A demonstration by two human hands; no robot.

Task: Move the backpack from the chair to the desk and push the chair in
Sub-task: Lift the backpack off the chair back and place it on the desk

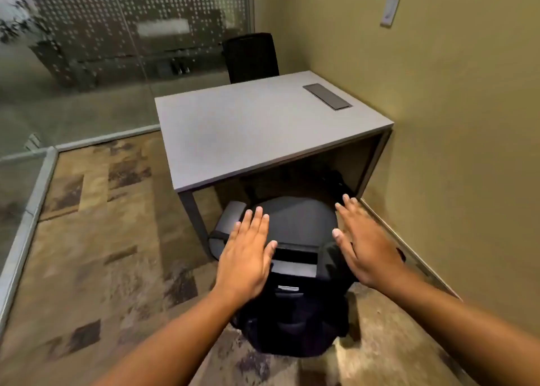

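A black office chair (298,222) stands at the near edge of the grey desk (233,140), its rounded seat partly under the desktop and a grey armrest (230,216) on its left. Black fabric that looks like the backpack (292,327) bulks at the chair's back, nearest me, with a small metal tag on it; where it ends and the chair begins is hard to tell. My left hand (248,257) hovers flat over the chair's left side. My right hand (365,245) hovers over its right side. Both have fingers spread and hold nothing.
A second black chair (251,58) stands behind the desk. A metal cable hatch (327,96) is set in the desktop's far right. A yellow wall (453,151) runs close on the right, a glass partition (87,64) on the left. Patterned carpet (102,239) covers the floor.
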